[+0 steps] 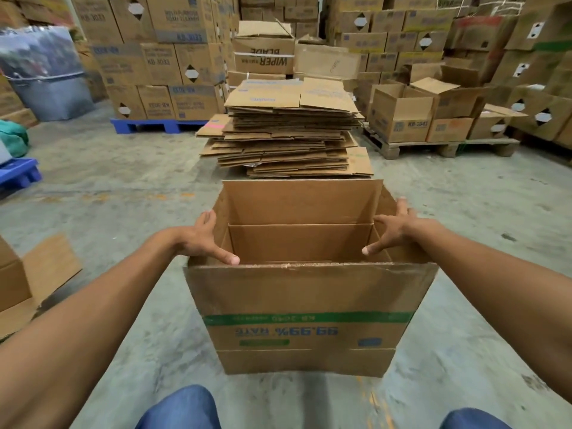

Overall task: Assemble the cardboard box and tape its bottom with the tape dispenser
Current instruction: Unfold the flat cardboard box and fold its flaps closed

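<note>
A brown cardboard box [306, 305] stands on the concrete floor in front of me, its print upside down, a green band across its near wall. Its upper flaps stand up, and the far flap rises tallest. My left hand [204, 239] rests on the left side flap, thumb inside the opening, fingers spread on the outside. My right hand [393, 230] holds the right side flap the same way, thumb pointing inward. The inside of the box looks hollow. No tape dispenser is in view.
A tall stack of flattened cartons [288, 131] lies just behind the box. Pallets of stacked boxes [161, 57] line the back and right [402, 113]. Another carton [18, 283] sits at the left edge. My knees [182, 410] show at the bottom.
</note>
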A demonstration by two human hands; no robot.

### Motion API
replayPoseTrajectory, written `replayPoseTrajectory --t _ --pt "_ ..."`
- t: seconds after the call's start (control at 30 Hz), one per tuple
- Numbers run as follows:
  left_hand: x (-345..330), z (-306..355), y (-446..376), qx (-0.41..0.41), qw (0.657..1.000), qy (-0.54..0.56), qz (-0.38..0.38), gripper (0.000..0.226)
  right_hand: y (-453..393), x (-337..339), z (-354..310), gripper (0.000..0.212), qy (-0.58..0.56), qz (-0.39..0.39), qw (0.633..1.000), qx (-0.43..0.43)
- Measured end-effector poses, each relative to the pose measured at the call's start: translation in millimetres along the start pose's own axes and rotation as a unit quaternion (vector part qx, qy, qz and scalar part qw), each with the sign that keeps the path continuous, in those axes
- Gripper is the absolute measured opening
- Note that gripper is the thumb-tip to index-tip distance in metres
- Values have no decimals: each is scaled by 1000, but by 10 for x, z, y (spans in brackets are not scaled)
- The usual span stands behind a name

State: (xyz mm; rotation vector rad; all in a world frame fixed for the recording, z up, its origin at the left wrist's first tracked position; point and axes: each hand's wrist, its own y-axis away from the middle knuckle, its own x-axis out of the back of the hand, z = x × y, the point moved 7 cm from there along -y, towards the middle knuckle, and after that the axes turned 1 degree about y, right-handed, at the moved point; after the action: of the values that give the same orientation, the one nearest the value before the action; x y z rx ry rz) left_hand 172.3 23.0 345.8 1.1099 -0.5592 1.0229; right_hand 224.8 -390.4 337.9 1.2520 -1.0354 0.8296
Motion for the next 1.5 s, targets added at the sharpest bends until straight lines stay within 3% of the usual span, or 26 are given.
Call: replayPoseTrajectory --t 0.13,0.23,0.37,0.47,0.6,0.7,0.83,0.93,1.03,1.1,1.2,1.3,1.5 --pt "-286 240 -3 -57 996 30 -56 143 -11 -45 -485 90 -127 17 988 81" --pt "-446 324 -34 -72 995 18 -64 140 -1 -318 -788 86 -169 18 977 126" --pt "-564 326 -53 -66 988 128 -60 110 211 -591 -904 76 -314 -99 935 134" --pt "-808 337 -98 -40 986 113 -116 96 377 -723 -868 73 -274 -116 945 136" --pt "-1139 368 -200 -22 981 -107 -161 79 613 -1090 -810 75 -106 -160 972 137" --pt "-1302 340 -294 -16 961 -218 -170 86 787 -1114 -822 73 20 -203 967 150" --pt "-1438 296 -342 -13 956 -256 -141 91 763 -1006 -836 67 12 -295 949 114" --pt "-1473 253 -315 -25 961 -247 -123 88 420 -538 -1023 56 43 -188 969 155" --pt "-1499 208 -315 -28 960 -256 -109 91 55 65 -1263 53 -74 25 978 192" --pt "-1540 207 -314 -32 961 -254 -101 91 -138 288 -1351 59 -116 111 970 183" --pt "-1566 213 -277 -38 965 -244 -84 89 -366 462 -1393 74 -110 159 971 141" --pt "-1577 195 -272 -43 968 -235 -70 86 -583 481 -1306 82 -92 149 979 105" --pt "-1579 151 -298 -45 971 -225 -69 85 -515 375 -1312 61 42 198 973 106"
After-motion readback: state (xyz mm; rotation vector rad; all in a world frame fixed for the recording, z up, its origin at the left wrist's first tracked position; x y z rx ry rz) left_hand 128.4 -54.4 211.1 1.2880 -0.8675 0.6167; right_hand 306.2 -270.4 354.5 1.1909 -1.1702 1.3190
